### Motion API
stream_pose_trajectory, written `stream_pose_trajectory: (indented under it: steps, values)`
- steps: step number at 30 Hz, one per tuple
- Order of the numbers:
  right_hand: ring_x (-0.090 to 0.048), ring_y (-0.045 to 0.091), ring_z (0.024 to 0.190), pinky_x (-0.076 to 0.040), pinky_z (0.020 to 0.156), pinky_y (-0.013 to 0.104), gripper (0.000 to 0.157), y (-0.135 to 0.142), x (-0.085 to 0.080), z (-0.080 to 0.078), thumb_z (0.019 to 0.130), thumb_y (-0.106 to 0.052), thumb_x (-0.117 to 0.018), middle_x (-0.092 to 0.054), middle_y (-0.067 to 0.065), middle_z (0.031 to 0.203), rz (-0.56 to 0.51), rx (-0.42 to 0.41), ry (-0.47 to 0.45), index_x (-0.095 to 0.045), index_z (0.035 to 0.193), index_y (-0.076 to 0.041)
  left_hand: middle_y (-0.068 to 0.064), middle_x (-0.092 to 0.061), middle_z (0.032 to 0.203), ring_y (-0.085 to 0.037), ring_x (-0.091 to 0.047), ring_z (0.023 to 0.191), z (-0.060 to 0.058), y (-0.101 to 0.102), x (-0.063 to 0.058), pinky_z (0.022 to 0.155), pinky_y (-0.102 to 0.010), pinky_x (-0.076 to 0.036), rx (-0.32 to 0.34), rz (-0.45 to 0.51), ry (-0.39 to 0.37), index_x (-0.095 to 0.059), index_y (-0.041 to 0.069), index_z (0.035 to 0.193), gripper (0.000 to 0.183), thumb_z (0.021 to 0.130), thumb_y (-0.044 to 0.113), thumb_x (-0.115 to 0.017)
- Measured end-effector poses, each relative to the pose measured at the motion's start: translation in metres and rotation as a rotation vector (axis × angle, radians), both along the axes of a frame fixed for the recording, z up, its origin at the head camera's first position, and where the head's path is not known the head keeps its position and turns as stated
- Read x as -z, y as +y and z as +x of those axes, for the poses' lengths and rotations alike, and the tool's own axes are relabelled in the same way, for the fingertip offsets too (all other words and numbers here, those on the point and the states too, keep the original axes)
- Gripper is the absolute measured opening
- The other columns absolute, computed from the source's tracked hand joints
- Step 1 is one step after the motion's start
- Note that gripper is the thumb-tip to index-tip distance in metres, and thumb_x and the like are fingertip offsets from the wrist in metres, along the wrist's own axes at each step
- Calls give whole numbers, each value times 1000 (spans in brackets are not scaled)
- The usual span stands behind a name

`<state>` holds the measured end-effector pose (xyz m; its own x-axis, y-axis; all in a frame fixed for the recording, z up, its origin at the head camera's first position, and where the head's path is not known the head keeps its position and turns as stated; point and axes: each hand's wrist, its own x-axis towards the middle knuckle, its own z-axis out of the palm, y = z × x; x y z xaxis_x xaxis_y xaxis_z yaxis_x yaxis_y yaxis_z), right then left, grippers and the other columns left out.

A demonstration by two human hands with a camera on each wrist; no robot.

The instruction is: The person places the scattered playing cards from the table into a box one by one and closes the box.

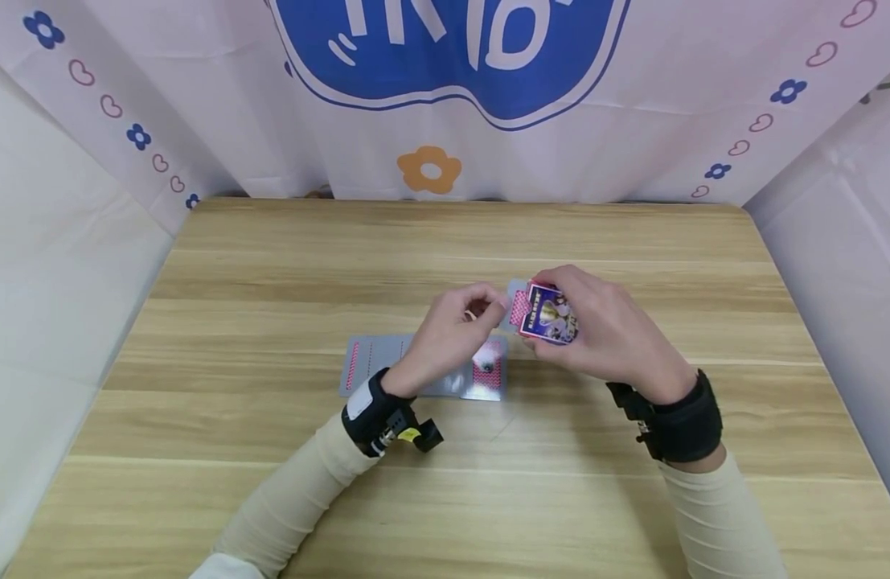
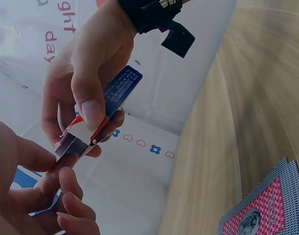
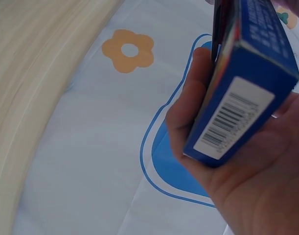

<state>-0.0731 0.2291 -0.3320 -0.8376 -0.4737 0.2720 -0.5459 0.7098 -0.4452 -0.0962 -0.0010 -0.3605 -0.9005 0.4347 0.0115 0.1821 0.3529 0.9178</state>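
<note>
My right hand (image 1: 611, 330) grips a small blue card box (image 1: 549, 314) above the table, with its thumb and fingers on opposite sides. In the right wrist view a barcode shows on the end of the card box (image 3: 232, 117). Red-patterned playing cards (image 1: 518, 308) stick out of the box's open left end. Around the edge of those playing cards (image 2: 72, 147), my left hand (image 1: 455, 322) pinches with thumb and forefinger. Below it, a row of overlapping face-down cards (image 1: 354, 366) lies on the table, partly hidden by the left hand and wrist.
The wooden table (image 1: 271, 273) spreads out around the cards. A printed white curtain (image 1: 220, 153) hangs along its back edge, and plain white sheets (image 1: 61, 225) hang at the sides. Each wrist wears a black camera band (image 1: 679, 418).
</note>
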Motion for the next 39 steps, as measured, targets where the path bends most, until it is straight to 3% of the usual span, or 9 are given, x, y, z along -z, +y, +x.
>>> stream_pose_trajectory:
  steps: [6,12,20,26,28,31,33,35,39]
  values:
    - [-66,19,92,-58,75,35,65,-2,-1,1,80,-29,-89,-70,9,118,-5,-12,-14,-60,131,-2,-7,-73,100,-18,-60,86,-1,0,0,72,-30,-47,27,-11,-27,-73,9,97,20,105,23,-60]
    - [-66,18,91,-59,74,34,66,-4,0,2,80,-30,-90,-69,9,117,-2,-25,-20,-59,132,-3,-10,-69,92,-18,-58,81,-2,2,2,68,-29,-42,55,-22,-53,-68,10,88,30,106,33,-62]
    - [-66,19,92,-59,75,34,66,-3,0,2,81,-30,-89,-69,9,118,3,-15,-33,-59,133,-3,-3,-61,87,-21,-54,81,-6,2,7,71,-31,-40,87,2,-92,-69,5,96,35,107,36,-60]
    - [-67,21,94,-60,80,39,67,1,-2,1,80,-30,-88,-69,10,119,-12,4,-21,-59,133,-2,-8,-66,96,-27,-57,86,-8,1,6,69,-29,-42,48,-7,-113,-69,7,112,39,115,34,-41]
    - [-67,21,95,-60,81,41,66,3,-3,1,80,-29,-89,-69,10,119,-19,9,-17,-59,133,-2,-9,-68,98,-23,-56,80,-9,1,9,67,-30,-43,58,-98,-46,-70,6,115,34,114,29,-44]
    - [-68,21,95,-61,82,41,66,3,-3,1,80,-30,-89,-69,10,118,-20,12,-11,-59,133,-3,-10,-71,105,-21,-58,84,-9,0,17,70,-32,-50,119,-381,106,-72,7,120,24,109,24,-59]
    - [-68,21,96,-61,82,41,66,3,-3,1,81,-31,-88,-69,9,119,-17,13,-13,-59,133,-4,-10,-71,112,-23,-60,96,-9,0,24,82,-36,-52,183,-589,188,-72,8,125,32,102,30,-71]
    - [-68,20,96,-60,81,40,65,2,-3,1,81,-32,-88,-69,8,119,-14,16,-17,-59,133,-4,-12,-69,117,-26,-55,107,-8,1,30,91,-38,-50,239,-732,221,-69,8,130,47,94,37,-80]
    - [-68,20,96,-60,81,40,66,1,-3,2,82,-33,-88,-69,7,119,-8,24,-28,-59,133,-5,-14,-60,120,-30,-44,113,-8,3,39,92,-38,-45,259,-806,212,-65,9,132,66,82,44,-90]
